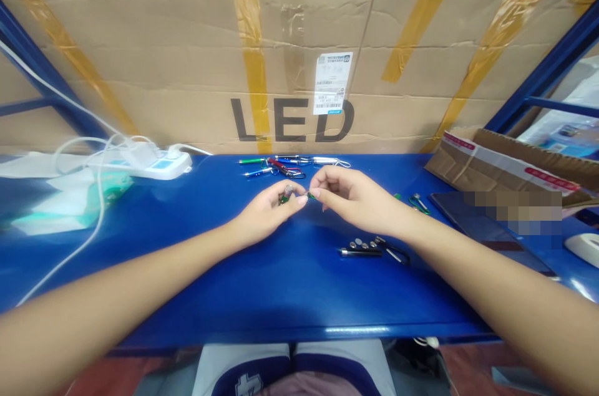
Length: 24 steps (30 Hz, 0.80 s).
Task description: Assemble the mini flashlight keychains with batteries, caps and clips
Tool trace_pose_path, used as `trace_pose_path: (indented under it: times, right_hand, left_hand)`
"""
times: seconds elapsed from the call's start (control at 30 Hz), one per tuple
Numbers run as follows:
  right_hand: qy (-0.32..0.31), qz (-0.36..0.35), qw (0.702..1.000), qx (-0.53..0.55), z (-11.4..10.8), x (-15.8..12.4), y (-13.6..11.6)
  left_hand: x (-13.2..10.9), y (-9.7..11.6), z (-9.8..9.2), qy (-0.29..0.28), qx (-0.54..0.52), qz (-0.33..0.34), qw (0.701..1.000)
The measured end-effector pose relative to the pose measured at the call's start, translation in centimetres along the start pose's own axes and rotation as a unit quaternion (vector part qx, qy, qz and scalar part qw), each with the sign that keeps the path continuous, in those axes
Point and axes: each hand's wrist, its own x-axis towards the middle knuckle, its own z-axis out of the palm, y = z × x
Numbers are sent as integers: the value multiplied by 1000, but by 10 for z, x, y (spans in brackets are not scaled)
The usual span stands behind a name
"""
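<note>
My left hand [262, 216] and my right hand [353, 201] meet over the middle of the blue table, fingertips almost touching. Closed fingers of the left hold a small green and silver part [285, 195], mostly hidden, with a round silver disc on it. Thumb and fingers of the right pinch a tiny green piece [311, 195], too small to name. Below the right hand lie a black tube [360, 252], several button cells [365, 246] and a black carabiner clip [401, 255]. Beside the right wrist is a green carabiner clip [421, 204].
Several slim coloured tubes with clips [285, 166] lie at the back. A power strip [163, 165] with white cables and a green-white packet [79, 196] are on the left. On the right are an open cardboard box [496, 162], a dark tablet-like slab [486, 234] and a white mouse [584, 247].
</note>
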Motion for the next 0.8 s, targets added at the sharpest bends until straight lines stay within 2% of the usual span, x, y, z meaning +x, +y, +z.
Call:
trace_pose_path:
  times: [0.1, 0.2, 0.33, 0.5, 0.63, 0.7, 0.8]
  right_hand:
    - [-23, -8, 1000, 12, 1, -1, 2]
    - [-49, 9, 997, 61, 3, -2, 2]
    - [-80, 92, 983, 138, 4, -2, -2]
    - [-131, 207, 943, 227, 0, -3, -8]
    - [-143, 243, 940, 193, -3, -4, -12]
    - [-137, 243, 950, 142, -3, -4, -13]
    - [-122, 159, 979, 25, -3, -3, -12]
  left_hand:
    - [-1, 3, 1, -1, 84, 31, 996]
    - [-1, 5, 2, -3, 98, 43, 994]
    - [-2, 4, 2, 8, 95, 40, 995]
    - [-4, 2, 3, 30, 123, 38, 991]
    - [-6, 3, 5, 38, 136, 38, 989]
    - [-7, 4, 5, 31, 141, 35, 989]
    - [-7, 5, 5, 24, 151, 40, 987]
